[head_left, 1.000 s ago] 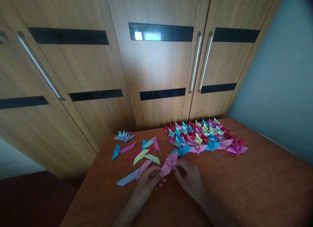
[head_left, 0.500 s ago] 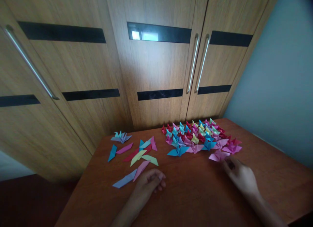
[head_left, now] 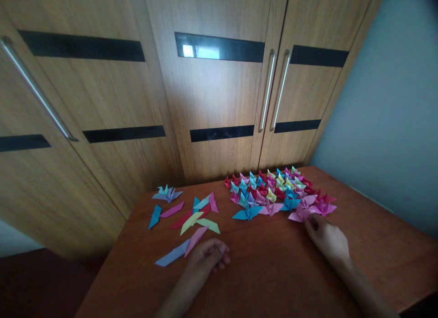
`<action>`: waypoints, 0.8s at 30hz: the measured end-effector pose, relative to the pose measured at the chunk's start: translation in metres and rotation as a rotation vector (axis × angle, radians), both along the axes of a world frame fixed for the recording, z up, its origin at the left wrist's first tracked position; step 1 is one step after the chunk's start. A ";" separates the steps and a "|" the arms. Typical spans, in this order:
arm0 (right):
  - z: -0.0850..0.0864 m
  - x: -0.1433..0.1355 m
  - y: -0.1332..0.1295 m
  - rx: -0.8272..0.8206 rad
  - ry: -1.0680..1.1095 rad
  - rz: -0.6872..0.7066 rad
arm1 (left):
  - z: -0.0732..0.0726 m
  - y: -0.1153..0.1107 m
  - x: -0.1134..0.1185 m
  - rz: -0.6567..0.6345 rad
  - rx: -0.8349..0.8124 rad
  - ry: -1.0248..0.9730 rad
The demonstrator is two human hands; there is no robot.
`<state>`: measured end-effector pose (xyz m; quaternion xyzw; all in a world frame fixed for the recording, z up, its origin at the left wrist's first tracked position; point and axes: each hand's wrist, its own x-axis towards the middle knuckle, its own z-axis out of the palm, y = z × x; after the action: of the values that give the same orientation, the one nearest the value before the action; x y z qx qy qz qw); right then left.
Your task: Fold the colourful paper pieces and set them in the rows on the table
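Left hand (head_left: 205, 259): fingers loosely curled, nothing visible held, cannot tell if tips meet. Pink folded-paper crane (head_left: 299, 214) lies on worktop (head_left: 263, 263), wings roughly left-right, just left of and beyond nearer right hand (head_left: 331, 241), grip pinched on its near right side.

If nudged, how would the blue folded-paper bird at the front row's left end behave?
The blue paper bird would probably slide, not roll: its wings spread wide. It looks light, being folded paper; its pointed tips might bend.
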<state>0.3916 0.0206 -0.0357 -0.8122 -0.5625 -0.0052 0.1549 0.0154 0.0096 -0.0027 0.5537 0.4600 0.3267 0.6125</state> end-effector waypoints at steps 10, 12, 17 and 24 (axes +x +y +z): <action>0.008 0.003 -0.006 0.032 -0.078 -0.037 | 0.004 -0.001 0.002 0.024 -0.011 0.020; 0.011 0.006 -0.003 0.036 -0.093 -0.041 | 0.005 -0.002 0.002 0.027 -0.002 0.028; 0.012 0.011 0.003 -0.004 -0.101 -0.047 | 0.004 -0.001 0.002 0.036 -0.016 0.028; 0.007 0.007 0.003 -0.044 -0.109 -0.052 | -0.001 0.000 0.002 0.032 -0.021 0.019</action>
<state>0.3988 0.0238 -0.0284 -0.8282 -0.5488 -0.0411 0.1057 0.0179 0.0100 -0.0038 0.5429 0.4778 0.3266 0.6085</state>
